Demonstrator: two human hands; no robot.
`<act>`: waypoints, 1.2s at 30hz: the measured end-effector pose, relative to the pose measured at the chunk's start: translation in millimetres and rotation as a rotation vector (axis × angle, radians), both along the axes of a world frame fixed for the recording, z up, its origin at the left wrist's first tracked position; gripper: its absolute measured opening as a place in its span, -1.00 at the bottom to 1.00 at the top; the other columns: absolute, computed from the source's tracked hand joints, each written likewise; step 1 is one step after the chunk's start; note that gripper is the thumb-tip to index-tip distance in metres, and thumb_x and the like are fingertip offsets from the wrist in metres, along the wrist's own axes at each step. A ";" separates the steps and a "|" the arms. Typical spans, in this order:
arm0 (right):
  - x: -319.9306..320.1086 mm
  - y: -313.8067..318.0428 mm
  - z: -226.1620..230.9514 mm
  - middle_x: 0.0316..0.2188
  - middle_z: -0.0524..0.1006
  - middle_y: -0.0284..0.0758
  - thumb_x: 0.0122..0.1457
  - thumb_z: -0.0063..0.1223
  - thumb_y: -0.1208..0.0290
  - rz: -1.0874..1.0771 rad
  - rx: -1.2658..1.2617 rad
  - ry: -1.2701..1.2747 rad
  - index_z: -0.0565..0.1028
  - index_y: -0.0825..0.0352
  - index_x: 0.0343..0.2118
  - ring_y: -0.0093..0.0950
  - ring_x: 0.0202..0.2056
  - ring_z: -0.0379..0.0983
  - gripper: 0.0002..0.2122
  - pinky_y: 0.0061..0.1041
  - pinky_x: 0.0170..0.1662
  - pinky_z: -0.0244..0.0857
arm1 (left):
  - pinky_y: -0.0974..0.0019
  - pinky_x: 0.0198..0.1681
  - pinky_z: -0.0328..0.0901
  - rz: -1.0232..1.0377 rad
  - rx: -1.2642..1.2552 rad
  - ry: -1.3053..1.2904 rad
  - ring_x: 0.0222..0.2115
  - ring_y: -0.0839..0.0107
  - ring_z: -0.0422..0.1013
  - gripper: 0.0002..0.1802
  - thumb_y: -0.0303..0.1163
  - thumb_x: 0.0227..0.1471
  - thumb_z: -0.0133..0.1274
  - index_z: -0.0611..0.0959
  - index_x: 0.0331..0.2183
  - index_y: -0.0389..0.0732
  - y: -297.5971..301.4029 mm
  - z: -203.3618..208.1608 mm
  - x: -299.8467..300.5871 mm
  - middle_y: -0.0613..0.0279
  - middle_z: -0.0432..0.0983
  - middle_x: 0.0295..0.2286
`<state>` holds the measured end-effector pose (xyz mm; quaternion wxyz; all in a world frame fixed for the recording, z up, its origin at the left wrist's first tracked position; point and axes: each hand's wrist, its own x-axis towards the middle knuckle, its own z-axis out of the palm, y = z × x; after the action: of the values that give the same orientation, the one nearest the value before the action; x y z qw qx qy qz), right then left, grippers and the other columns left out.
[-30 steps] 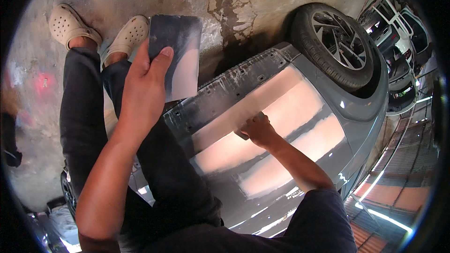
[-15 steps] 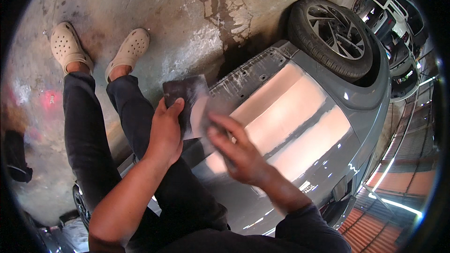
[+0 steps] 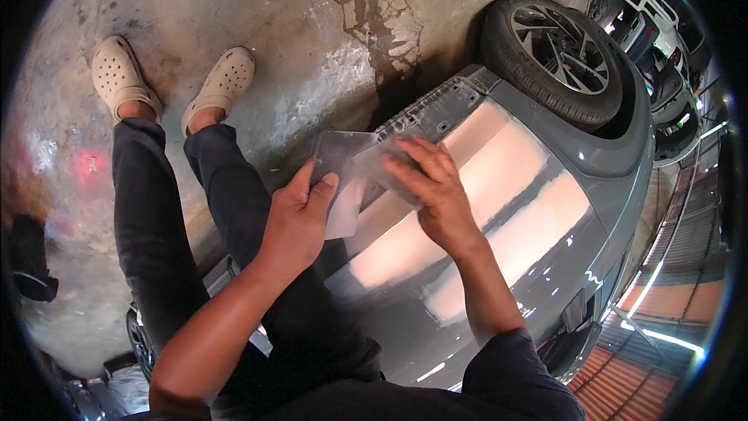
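My left hand [image 3: 294, 214] is closed on the edge of a thin, dark, flat mixing board [image 3: 333, 153], its thumb on top. A smear of pale pink filler [image 3: 343, 210] covers part of the board. At the board's right side, my right hand [image 3: 442, 199] grips a flat greyish spreader [image 3: 396, 175], which is blurred by motion. Both hands are held above a grey car door panel [image 3: 389, 335]. Broad patches of dry-looking pale pink filler [image 3: 499, 164] lie on that panel, with a grey strip between them.
A car wheel [image 3: 561, 58] stands at the upper right beside the panel. My feet, in beige clogs [image 3: 121, 74], are on a stained, cracked concrete floor [image 3: 257, 0]. Vehicle parts [image 3: 654, 47] are at the far right, near a corrugated wall [image 3: 631, 366].
Both hands have shifted right with the board and spreader. My right hand has also moved up and its fingers have turned over the spreader. The view has tilted slightly.
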<state>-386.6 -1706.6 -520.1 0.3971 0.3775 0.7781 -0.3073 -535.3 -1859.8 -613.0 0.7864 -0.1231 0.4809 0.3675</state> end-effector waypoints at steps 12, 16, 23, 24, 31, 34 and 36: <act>83.6 -10.4 -3.7 0.12 0.43 -0.27 -0.02 -0.11 0.76 0.112 -0.392 -0.170 0.51 0.12 0.05 -0.27 0.18 0.30 -0.45 -0.17 0.21 0.16 | 0.42 -0.31 0.29 0.282 0.010 0.508 -0.41 0.59 0.32 -0.65 -0.29 0.34 -0.08 0.45 0.02 -0.33 12.7 -27.9 -22.3 0.26 0.52 -0.41; 141.7 -12.5 -17.2 0.07 0.45 -0.31 0.17 -0.13 0.57 0.540 -0.261 -0.462 0.48 -0.04 0.11 -0.23 0.12 0.32 -0.53 -0.09 0.16 0.17 | 0.51 -0.07 0.20 0.211 -0.033 0.320 -0.20 0.61 0.30 -0.68 -0.32 0.36 -0.11 0.45 0.03 -0.31 7.4 -25.2 -34.6 0.35 0.44 -0.17; 194.1 -55.9 -33.3 0.05 0.43 -0.27 0.21 -0.05 0.35 0.803 -0.385 -0.512 0.46 -0.11 0.13 -0.23 0.13 0.29 -0.59 0.06 0.13 0.15 | 0.52 -0.44 0.16 0.330 -0.063 0.393 -0.51 0.69 0.20 -0.73 -0.32 0.34 -0.10 0.48 -0.04 -0.28 7.8 -28.4 -41.0 0.44 0.41 -0.46; 198.9 -60.6 -32.0 0.05 0.43 -0.27 0.21 -0.06 0.35 0.821 -0.391 -0.510 0.45 -0.11 0.13 -0.22 0.14 0.28 -0.60 0.07 0.14 0.14 | 0.52 -0.45 0.16 0.328 -0.070 0.390 -0.52 0.69 0.21 -0.74 -0.32 0.34 -0.10 0.48 -0.05 -0.28 7.3 -28.3 -41.9 0.45 0.41 -0.46; 225.1 -65.8 -40.5 0.13 0.36 -0.27 0.22 -0.05 0.34 0.761 -0.340 -0.464 0.43 -0.10 0.16 -0.22 0.22 0.22 -0.58 0.13 0.22 0.07 | 0.54 -0.44 0.16 0.357 -0.065 0.358 -0.50 0.70 0.22 -0.75 -0.32 0.35 -0.09 0.48 -0.06 -0.28 5.2 -29.3 -44.2 0.44 0.42 -0.44; 216.3 -64.6 -47.2 0.13 0.36 -0.28 0.22 -0.05 0.35 0.707 -0.397 -0.526 0.42 -0.10 0.16 -0.25 0.22 0.22 -0.57 0.14 0.21 0.08 | 0.55 -0.38 0.20 0.385 -0.065 0.317 -0.46 0.68 0.25 -0.74 -0.33 0.34 -0.09 0.48 -0.06 -0.29 5.0 -32.1 -41.9 0.42 0.44 -0.41; 213.7 -67.5 -47.1 0.12 0.37 -0.30 0.22 -0.05 0.36 0.664 -0.401 -0.564 0.44 -0.10 0.14 -0.27 0.21 0.23 -0.59 0.14 0.21 0.08 | 0.53 -0.30 0.22 0.401 -0.051 0.377 -0.40 0.65 0.28 -0.74 -0.34 0.34 -0.08 0.48 -0.05 -0.30 6.3 -34.9 -37.7 0.39 0.45 -0.39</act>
<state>-172.9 -1774.1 -567.2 0.7345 0.0931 0.6438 -0.1935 -573.0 -1853.6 -647.9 0.5911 -0.1653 0.5940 0.5201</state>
